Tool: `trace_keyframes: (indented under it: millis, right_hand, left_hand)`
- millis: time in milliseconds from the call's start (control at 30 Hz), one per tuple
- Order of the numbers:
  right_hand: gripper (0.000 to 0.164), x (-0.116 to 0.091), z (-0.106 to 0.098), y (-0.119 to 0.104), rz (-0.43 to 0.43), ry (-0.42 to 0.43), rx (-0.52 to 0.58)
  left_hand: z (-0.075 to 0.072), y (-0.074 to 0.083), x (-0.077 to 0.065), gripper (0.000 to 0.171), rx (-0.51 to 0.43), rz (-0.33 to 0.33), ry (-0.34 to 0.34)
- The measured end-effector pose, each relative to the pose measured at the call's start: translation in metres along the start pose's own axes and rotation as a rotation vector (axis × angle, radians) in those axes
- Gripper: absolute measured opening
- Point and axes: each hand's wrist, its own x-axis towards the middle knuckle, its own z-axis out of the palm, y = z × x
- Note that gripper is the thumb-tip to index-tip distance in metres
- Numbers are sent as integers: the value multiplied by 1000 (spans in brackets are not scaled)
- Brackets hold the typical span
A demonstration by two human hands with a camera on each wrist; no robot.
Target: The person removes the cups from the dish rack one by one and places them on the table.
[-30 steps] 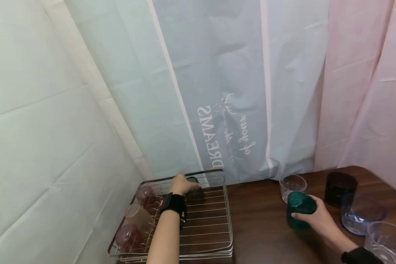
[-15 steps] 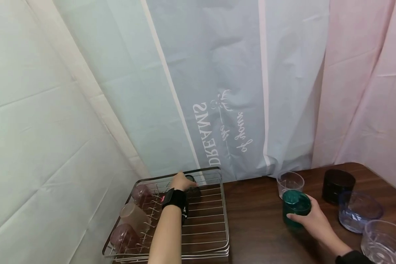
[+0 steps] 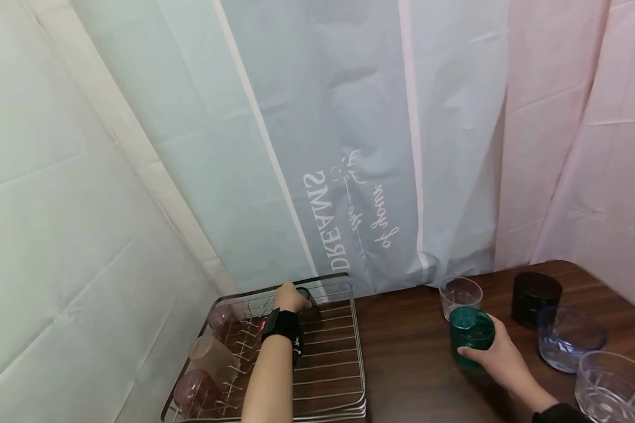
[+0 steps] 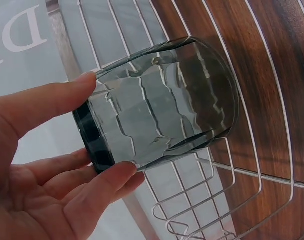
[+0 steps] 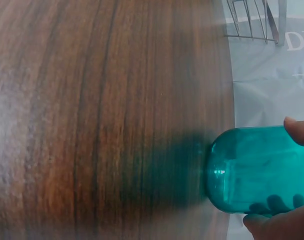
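Observation:
In the wire dish rack, my left hand holds a smoky grey drinking glass near the back rail. The left wrist view shows thumb and fingers pinching the thick, dark base of that grey glass, its other end towards the rack wires. On the right, my right hand grips a green drinking glass, thumb on one side and fingers round the other. Seen from the right wrist, the green glass is close to the tabletop; whether it touches cannot be told.
Two pinkish glasses and a frosted one lean along the rack's left side. To the right stand a clear glass, a black cup, a bluish bowl and a clear bowl. Curtains hang behind.
The head view has shifted slightly. My right hand has brought the green glass a little to the left. My left hand keeps its hold on the grey glass at about the same spot.

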Motion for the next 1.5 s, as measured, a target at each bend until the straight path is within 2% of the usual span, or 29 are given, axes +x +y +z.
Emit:
trace_keyframes:
  millis: [100, 200, 367, 500, 600, 767, 833, 900, 967, 1033, 1100, 1200, 1267, 1333, 1367, 1500]
  right_hand:
    - [112, -2, 3, 1, 8, -9, 7]
    - [112, -3, 5, 2, 14, -14, 13]
    - [112, -2, 6, 2, -14, -24, 34]
    - [108, -1, 1, 1, -71, -13, 40]
    - [109, 0, -4, 1, -84, -17, 32]
    - [124, -2, -19, -3, -86, -37, 4]
    - [126, -7, -26, -9, -110, -11, -9]
    - [124, -15, -30, -18, -140, 47, -14]
    - [119, -24, -29, -31, -180, 95, 28]
    - [113, -31, -25, -47, -215, 94, 115]
    - [107, -37, -17, -65, -229, 30, 230]
    - [97, -42, -2, -86, -227, -123, 405]
    - [92, -45, 8, -97, -227, -210, 492]
    - [91, -47, 18, -105, -231, -259, 569]
    - [91, -48, 22, -109, -229, -269, 601]
    - [88, -51, 29, -122, -218, -261, 697]
  left_hand:
    - [-4, -2, -6, 58, 5, 9, 16]
    - [-14, -1, -15, 52, -2, 18, 27]
    - [-40, 6, -30, 62, -1, 28, 52]
    - [-55, 15, -37, 66, -44, 78, 52]
    - [-60, 23, -41, 65, -83, 127, 44]
    - [-52, 35, -50, 64, -196, 147, 25]
    - [-46, 38, -58, 64, -322, 141, -3]
    - [-37, 39, -69, 64, -494, 131, -42]
    - [-24, 41, -79, 64, -722, 118, -85]
    - [-8, 45, -90, 62, -965, 91, -126]
    - [11, 54, -101, 55, -1217, 57, -170]
    - [40, 71, -118, 43, -1605, -33, -239]
    - [59, 83, -131, 36, -1812, -96, -281]
    - [76, 94, -143, 34, -1959, -147, -324]
    - [83, 99, -150, 36, -1996, -161, -344]
    - [105, 111, -169, 49, -2053, -209, -398]
